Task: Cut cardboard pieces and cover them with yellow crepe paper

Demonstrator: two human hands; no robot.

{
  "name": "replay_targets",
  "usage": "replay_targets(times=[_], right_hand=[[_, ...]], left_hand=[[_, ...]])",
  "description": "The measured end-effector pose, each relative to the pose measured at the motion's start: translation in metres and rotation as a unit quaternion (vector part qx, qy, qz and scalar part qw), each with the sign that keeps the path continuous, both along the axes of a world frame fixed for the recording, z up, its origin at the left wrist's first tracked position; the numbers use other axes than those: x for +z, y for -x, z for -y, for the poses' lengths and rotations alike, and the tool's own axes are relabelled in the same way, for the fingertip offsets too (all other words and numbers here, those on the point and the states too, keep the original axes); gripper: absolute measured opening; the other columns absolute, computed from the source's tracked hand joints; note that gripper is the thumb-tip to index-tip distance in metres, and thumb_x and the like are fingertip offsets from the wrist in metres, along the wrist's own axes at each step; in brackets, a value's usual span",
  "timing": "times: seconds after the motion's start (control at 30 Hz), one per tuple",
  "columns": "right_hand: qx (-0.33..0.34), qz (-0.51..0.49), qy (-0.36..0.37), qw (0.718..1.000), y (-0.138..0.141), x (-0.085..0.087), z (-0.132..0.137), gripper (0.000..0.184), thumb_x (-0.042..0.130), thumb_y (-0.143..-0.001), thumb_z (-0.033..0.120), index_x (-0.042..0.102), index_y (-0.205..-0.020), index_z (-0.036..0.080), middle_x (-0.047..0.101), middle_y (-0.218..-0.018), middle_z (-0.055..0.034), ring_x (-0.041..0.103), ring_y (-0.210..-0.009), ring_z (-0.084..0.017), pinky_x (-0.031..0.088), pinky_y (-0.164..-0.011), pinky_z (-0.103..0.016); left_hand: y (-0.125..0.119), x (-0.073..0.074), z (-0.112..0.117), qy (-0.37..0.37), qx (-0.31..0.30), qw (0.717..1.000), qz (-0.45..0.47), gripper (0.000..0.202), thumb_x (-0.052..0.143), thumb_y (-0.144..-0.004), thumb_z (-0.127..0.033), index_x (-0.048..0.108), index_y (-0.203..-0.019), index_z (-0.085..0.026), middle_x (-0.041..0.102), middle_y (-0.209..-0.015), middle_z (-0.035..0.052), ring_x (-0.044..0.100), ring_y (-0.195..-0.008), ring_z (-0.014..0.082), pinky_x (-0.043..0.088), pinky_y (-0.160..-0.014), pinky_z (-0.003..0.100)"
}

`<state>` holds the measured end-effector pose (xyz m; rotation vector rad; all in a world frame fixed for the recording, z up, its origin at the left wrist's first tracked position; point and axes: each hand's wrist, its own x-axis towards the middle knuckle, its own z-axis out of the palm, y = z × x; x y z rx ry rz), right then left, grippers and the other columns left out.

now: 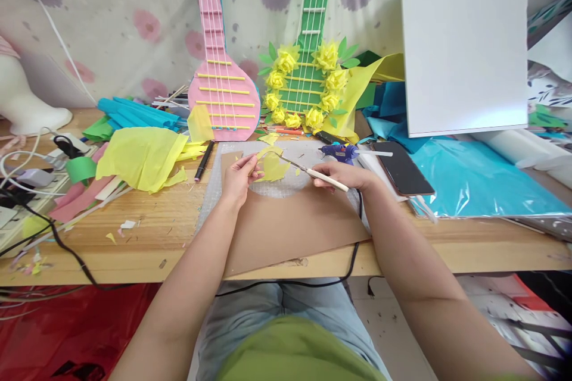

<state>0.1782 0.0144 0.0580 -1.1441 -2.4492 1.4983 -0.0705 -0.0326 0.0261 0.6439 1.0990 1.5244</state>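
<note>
Both my hands meet over a sheet of brown cardboard (290,226) that has a rounded cut-out at its far side. My left hand (241,177) pinches a small piece of yellow paper (265,153) between thumb and fingers. In my right hand (342,175) is a slim tool with a white handle (328,180) and a thin metal shaft; its tip reaches the paper near my left fingertips. Whether it is scissors or another tool, I cannot tell. Beneath the tip, yellow paper scraps (273,168) lie on the cutting mat (210,196).
Behind stand a pink paper lute (223,92) and a green one (308,59) with yellow paper flowers. A blue glue gun (338,152) and a phone (403,168) lie right. Yellow crepe paper (138,158), a black marker (204,161) and cables (67,244) are left.
</note>
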Motion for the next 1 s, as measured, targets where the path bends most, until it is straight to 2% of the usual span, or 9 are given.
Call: replay_targets(times=[0.47, 1.0], right_hand=[[0.017, -0.020, 0.005, 1.000, 0.0016, 0.0029, 0.0035, 0.042, 0.058, -0.068, 0.056, 0.045, -0.071, 0.016, 0.045, -0.060, 0.0033, 0.044, -0.054, -0.009, 0.034, -0.052, -0.024], [-0.027, -0.023, 0.025, 0.999, 0.0043, 0.0005, 0.0023, 0.041, 0.063, -0.064, 0.054, 0.047, -0.070, 0.017, 0.045, -0.056, 0.0048, 0.044, -0.050, -0.008, 0.035, -0.049, -0.024]], left_hand=[[-0.0013, 0.0007, 0.0014, -0.005, -0.008, 1.000, -0.001, 0.034, 0.076, -0.059, -0.028, 0.067, -0.088, -0.012, 0.055, -0.054, -0.0048, 0.047, -0.041, 0.0018, 0.054, -0.058, 0.023], [-0.0009, -0.0009, 0.0014, -0.008, -0.018, 1.000, -0.016, 0.036, 0.076, -0.058, -0.030, 0.068, -0.088, -0.012, 0.054, -0.054, -0.0044, 0.045, -0.041, 0.0018, 0.054, -0.058, 0.023]])
